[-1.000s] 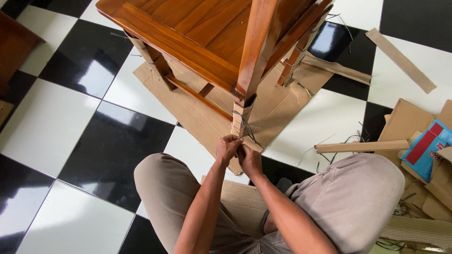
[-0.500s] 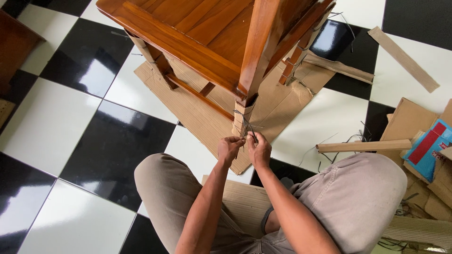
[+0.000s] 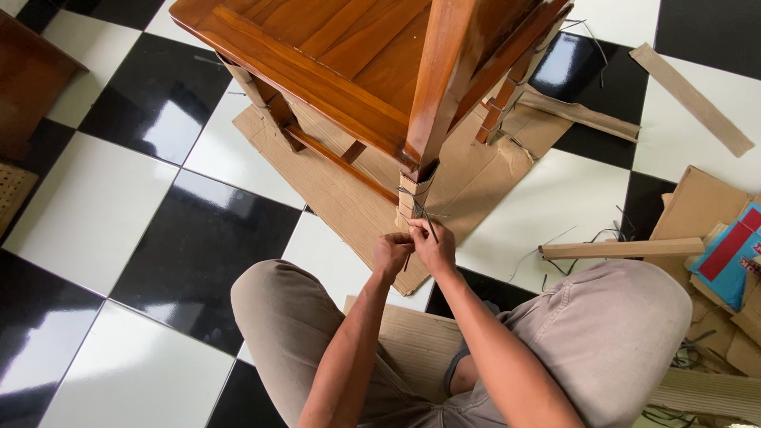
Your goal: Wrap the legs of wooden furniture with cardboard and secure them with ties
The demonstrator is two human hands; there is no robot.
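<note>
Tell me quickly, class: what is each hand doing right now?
Left hand: closed, pinching the dark string at the cardboard-wrapped chair leg.
Right hand: closed, gripping the same string beside the left.

The chair (image 3: 349, 55) is varnished wood, glossy and smooth, catching light along its frame. Matt brown corrugated cardboard (image 3: 468, 178) lies under it and wraps the leg (image 3: 412, 202), bound with thin dark string (image 3: 424, 218) (possibly plastic). The floor tiles (image 3: 198, 246) are polished and mirror-shiny. The trousers (image 3: 602, 341) are matt woven cloth.
</note>
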